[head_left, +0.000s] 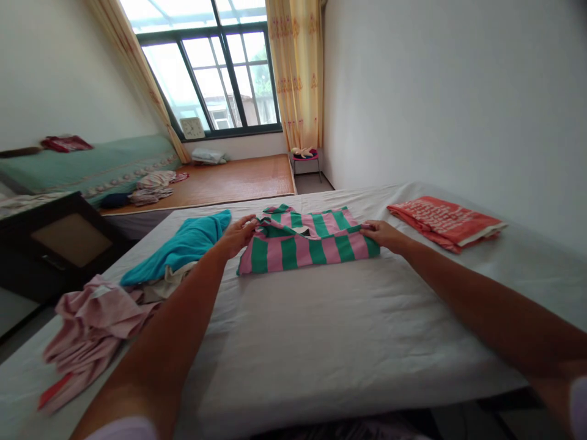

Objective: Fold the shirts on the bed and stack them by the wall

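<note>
Both hands gripping striped shirt, bed

Both arms are bare from the wrists almost up to the shoulders. At the 7 o'clock edge of the view, a short pale lilac fabric sleeve caps the upper left arm; a sliver of the same pale lilac sleeve shows at 4 o'clock on the right arm. The left hand and right hand wear no gloves, rings, watch or bracelets that can be seen.

A folded red cloth lies near a teal garment.
</note>
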`<state>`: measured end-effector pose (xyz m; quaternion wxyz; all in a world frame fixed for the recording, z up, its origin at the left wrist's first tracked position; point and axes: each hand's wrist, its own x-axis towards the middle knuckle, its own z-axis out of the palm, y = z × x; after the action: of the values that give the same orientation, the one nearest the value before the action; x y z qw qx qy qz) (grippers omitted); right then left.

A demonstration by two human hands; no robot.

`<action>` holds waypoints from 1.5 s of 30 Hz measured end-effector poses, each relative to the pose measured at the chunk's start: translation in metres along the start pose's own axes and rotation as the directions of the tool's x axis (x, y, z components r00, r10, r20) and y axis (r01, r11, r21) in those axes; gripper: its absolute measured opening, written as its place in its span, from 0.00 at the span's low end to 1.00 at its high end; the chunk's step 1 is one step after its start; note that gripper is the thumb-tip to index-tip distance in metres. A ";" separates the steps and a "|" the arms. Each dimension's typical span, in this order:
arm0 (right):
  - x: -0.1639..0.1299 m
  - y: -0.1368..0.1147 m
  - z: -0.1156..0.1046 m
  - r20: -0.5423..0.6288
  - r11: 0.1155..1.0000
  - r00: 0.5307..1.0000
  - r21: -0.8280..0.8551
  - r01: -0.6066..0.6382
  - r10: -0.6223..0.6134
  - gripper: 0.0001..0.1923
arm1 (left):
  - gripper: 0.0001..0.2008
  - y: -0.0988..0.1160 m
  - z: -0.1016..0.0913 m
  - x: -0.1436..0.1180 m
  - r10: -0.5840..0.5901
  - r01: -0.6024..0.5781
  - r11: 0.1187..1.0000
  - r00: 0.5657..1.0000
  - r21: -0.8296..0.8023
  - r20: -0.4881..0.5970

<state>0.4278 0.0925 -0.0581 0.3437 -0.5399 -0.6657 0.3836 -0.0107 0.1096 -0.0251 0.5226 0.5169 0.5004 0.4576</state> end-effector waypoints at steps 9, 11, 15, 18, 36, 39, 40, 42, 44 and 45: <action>0.006 0.039 0.011 -0.144 0.967 0.989 -0.256 0.006 -0.045 0.27 | 0.38 -0.039 -0.022 -0.021 -0.043 0.033 0.954 0.999 0.297 0.027; 0.003 0.039 0.013 -0.145 0.926 0.978 -0.369 0.087 -0.150 0.27 | 0.39 -0.039 -0.019 -0.025 0.009 -0.037 0.932 0.997 0.361 0.079; 0.000 0.042 0.013 -0.134 0.831 0.959 -0.539 0.139 -0.248 0.24 | 0.33 -0.038 -0.019 -0.026 0.013 -0.095 0.856 0.987 0.507 0.163; -0.002 0.044 0.005 -0.075 0.794 0.969 -0.590 0.148 -0.236 0.21 | 0.32 -0.037 -0.030 -0.025 -0.060 -0.108 0.791 0.966 0.602 0.252; -0.021 0.020 0.068 0.343 0.617 0.911 -0.673 0.408 -0.227 0.38 | 0.31 -0.064 0.071 -0.047 0.048 -0.570 0.096 0.821 0.816 0.568; -0.012 0.043 0.033 0.226 0.613 0.959 -0.738 0.283 -0.171 0.35 | 0.32 -0.058 0.051 -0.042 0.017 -0.567 0.086 0.823 0.820 0.567; -0.008 0.050 0.024 0.189 0.611 0.968 -0.752 0.249 -0.163 0.34 | 0.32 -0.055 0.042 -0.040 -0.006 -0.569 0.092 0.821 0.817 0.572; -0.003 0.060 0.012 0.134 0.609 0.975 -0.764 0.215 -0.176 0.31 | 0.31 -0.045 0.025 -0.040 -0.067 -0.590 0.118 0.798 0.799 0.599; 0.000 0.064 0.006 0.085 0.616 0.967 -0.756 0.220 -0.241 0.30 | 0.30 -0.034 0.009 -0.041 -0.099 -0.625 0.154 0.760 0.765 0.642; 0.000 0.064 0.005 0.060 0.625 0.957 -0.746 0.232 -0.284 0.30 | 0.30 -0.030 0.002 -0.042 -0.096 -0.641 0.170 0.745 0.748 0.660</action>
<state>0.4526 0.1000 -0.1165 0.1651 -0.5436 -0.8230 0.0069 -0.0131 0.0661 -0.0529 0.1117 0.9190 0.3761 -0.0390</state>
